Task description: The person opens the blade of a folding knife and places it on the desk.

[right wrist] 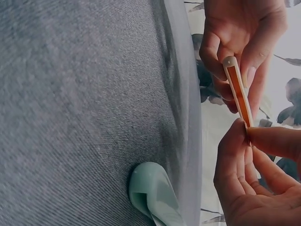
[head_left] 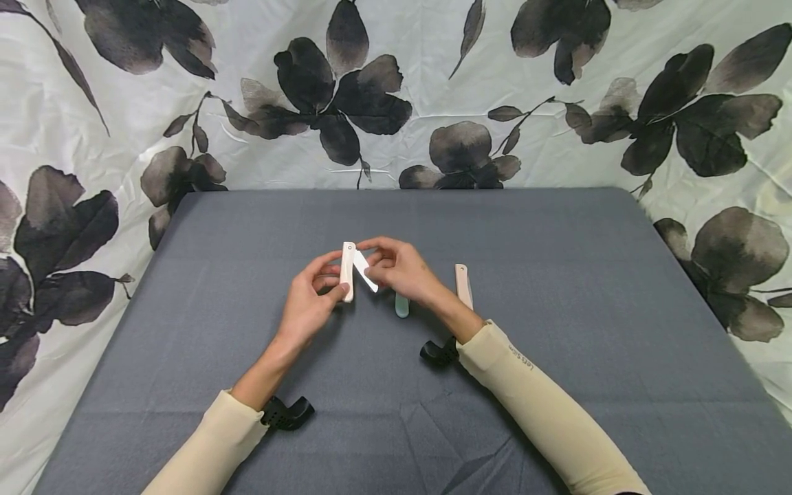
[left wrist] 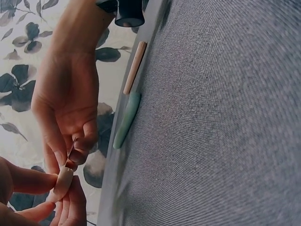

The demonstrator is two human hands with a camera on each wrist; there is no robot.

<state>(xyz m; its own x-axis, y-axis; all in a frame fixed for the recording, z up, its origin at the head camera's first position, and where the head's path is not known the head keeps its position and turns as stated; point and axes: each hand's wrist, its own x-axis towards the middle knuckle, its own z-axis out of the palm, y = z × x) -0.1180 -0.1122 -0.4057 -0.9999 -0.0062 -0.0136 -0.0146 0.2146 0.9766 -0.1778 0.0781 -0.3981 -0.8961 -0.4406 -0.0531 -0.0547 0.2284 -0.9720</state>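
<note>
In the head view a pale pink folding razor is held above the table, its blade swung partly out from the pivot at the top. My left hand grips the handle between thumb and fingers. Thumb and fingers of my right hand pinch the blade side near the pivot. The right wrist view shows the handle's open slot. A green folding razor lies on the table below my right hand, partly hidden by it. Another pale pink folding razor lies farther right, its lower end behind my right forearm.
Grey cloth covers the table. A white floral curtain hangs behind it and down both sides. Black wrist cameras stick out under both cream sleeves.
</note>
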